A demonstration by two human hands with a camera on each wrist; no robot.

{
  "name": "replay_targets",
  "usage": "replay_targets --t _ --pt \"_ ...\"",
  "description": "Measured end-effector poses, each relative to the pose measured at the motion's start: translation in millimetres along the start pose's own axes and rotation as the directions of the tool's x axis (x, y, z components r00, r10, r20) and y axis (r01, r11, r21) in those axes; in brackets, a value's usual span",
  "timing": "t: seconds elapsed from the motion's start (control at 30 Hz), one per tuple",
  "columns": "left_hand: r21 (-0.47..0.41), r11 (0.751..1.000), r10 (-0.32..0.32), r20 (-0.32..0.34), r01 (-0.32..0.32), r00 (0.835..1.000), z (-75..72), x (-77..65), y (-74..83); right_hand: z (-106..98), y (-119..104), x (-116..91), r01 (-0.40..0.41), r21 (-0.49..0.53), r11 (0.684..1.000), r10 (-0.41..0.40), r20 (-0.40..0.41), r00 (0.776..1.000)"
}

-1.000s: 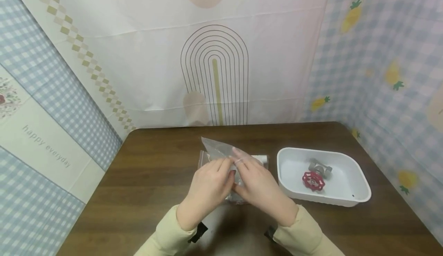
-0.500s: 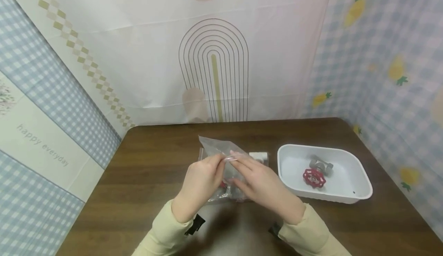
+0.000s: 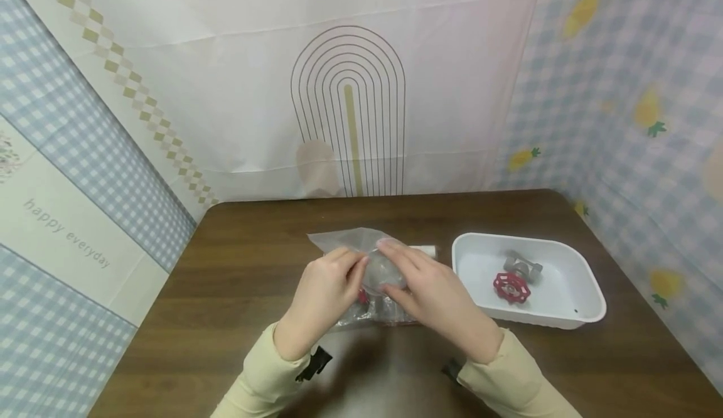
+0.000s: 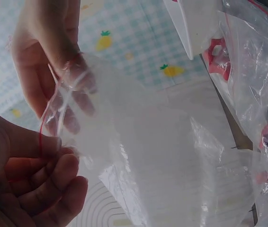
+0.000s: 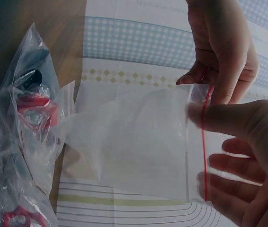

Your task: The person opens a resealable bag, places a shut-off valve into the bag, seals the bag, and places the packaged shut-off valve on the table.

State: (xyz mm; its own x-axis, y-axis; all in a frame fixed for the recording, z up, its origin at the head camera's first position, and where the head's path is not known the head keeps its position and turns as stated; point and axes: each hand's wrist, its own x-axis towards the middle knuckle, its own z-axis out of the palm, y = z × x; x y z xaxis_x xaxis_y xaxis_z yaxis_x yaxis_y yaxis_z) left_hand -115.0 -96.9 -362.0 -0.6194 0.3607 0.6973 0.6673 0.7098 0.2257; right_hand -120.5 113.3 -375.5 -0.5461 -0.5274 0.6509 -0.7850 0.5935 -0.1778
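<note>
Both hands hold a clear zip-lock bag (image 3: 344, 240) by its mouth, above the table. My left hand (image 3: 323, 295) pinches one edge of the mouth between thumb and fingers, beside the red zip line seen in the left wrist view. My right hand (image 3: 433, 287) has its thumb and fingers spread along the other part of the mouth; through the plastic some fingers show in the left wrist view. The bag body (image 5: 134, 137) looks flat, with nothing visible in it. Below lie clear bags of parts (image 5: 35, 113), with red pieces showing, partly hidden by the hands.
To the right stands a white tray (image 3: 590, 319) with a grey metal valve (image 3: 524, 267) and its red handwheel (image 3: 511, 288) in it. A white piece (image 3: 425, 251) shows behind my right hand. Patterned cloth (image 3: 254, 117) hangs behind the brown table (image 3: 226, 267).
My hands have drawn slightly apart, the left one shifting left. The held bag has turned and spread at its mouth, uncovering more of the bagged parts below.
</note>
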Motion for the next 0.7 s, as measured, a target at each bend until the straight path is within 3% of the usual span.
replay_targets --t 0.23,0.4,0.57,0.67,0.7 --pt "-0.109 0.991 -0.085 -0.040 0.080 0.996 -0.1 2.7 -3.8 -1.6 2.8 -1.7 0.047 0.074 0.996 -0.041 -0.074 0.996" --pt "-0.119 0.989 -0.090 -0.040 0.084 0.995 0.5 4.0 -4.9 -0.5 5.1 -2.1 0.060 0.128 0.990 -0.046 -0.109 0.993" --pt "-0.090 0.993 -0.075 -0.049 0.070 0.996 1.9 6.2 -5.8 -4.7 4.3 -8.9 0.047 0.271 0.961 0.007 -0.194 0.981" --pt "-0.083 0.994 -0.074 -0.049 0.070 0.996 2.5 7.3 -7.3 -14.8 14.6 -16.4 -0.010 0.249 0.968 0.077 -0.262 0.962" --pt "-0.083 0.994 -0.076 -0.049 0.071 0.996 2.6 7.6 -7.9 -20.3 20.7 -19.7 -0.066 0.217 0.974 0.124 -0.266 0.956"
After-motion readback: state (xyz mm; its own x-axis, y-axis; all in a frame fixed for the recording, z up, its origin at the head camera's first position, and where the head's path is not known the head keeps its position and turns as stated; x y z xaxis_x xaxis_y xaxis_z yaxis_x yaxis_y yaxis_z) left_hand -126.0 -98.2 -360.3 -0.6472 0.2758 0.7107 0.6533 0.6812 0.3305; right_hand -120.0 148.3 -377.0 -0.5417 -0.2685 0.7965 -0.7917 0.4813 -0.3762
